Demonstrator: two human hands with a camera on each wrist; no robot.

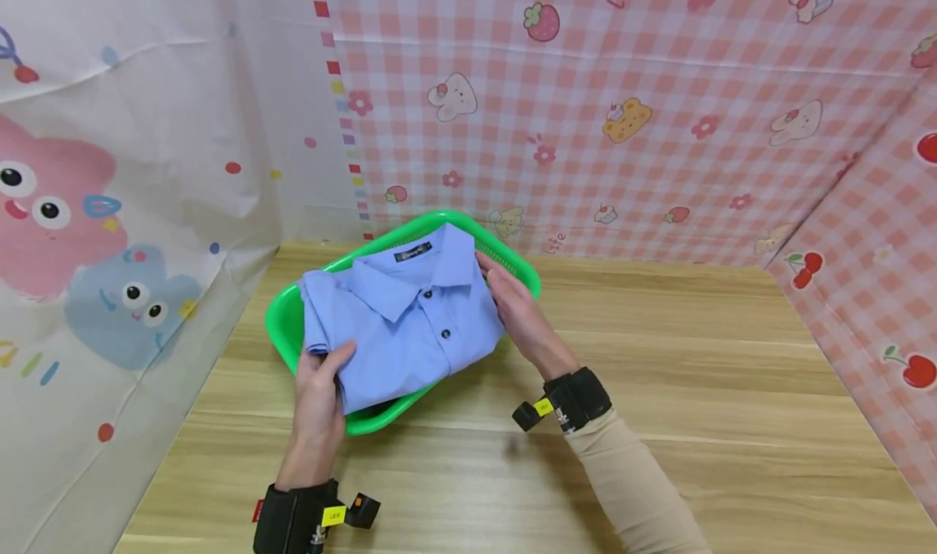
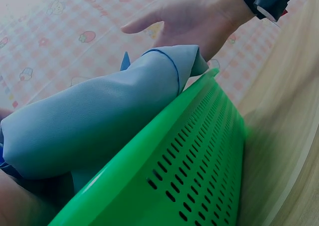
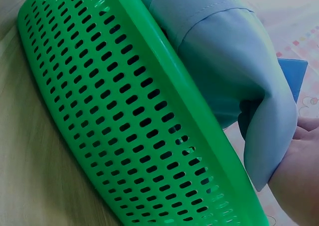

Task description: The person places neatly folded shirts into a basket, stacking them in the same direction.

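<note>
A folded light blue collared shirt (image 1: 410, 318) with dark buttons lies face up over a green perforated basket (image 1: 281, 326), tilted toward its front rim. My left hand (image 1: 320, 387) grips the shirt's lower left corner, thumb on top and the other fingers hidden beneath. Along the shirt's right edge rests my right hand (image 1: 523, 314), its fingers fairly straight and its fingertips partly hidden. In the left wrist view, the right hand's thumb stands away from the cloth. The right wrist view shows a drooping fold of the shirt (image 3: 271, 131) against the right hand (image 3: 296, 181), beyond the basket rim.
The basket stands on a wood-grain table (image 1: 659, 375), near its back left corner. Behind it hangs a pink checked cloth (image 1: 586, 66), and a white cartoon cloth (image 1: 183, 172) covers the left side. Another checked cloth (image 1: 886, 253) borders the right.
</note>
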